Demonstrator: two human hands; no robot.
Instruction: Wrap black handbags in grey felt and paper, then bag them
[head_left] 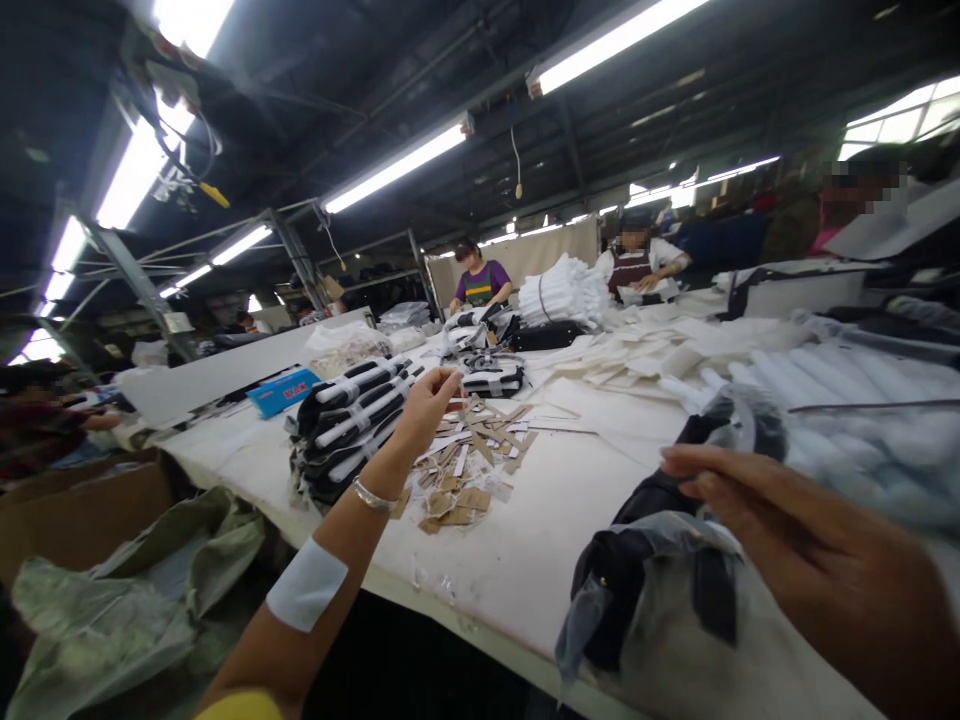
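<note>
"Two bare hands were out over the tabletop (540,545). How did the left hand (431,407) stand?"

"It hung above the heap of paper tags (465,505), fingers pressed together at the tips (anything between them was too fine to make out)."

"And the right hand (832,555)?"

"Over the plastic-wrapped bag (667,620), at the tabletop's near edge, toward the right. Its fingers lay close to one another, but I couldn't tell whether they pinched the plastic."

"Why was the bag so close to that edge?"

"Probably to keep it beside the body. The tags lay farther left, just in from the near edge, likely to sit within the left hand's easy reach."

"What about the black-and-white bundle (360,410)?"

"Left of the tags, by the near edge, banded, I'd guess, against sliding. The blue box (283,392) lay beyond, toward the tabletop's left end."
</note>
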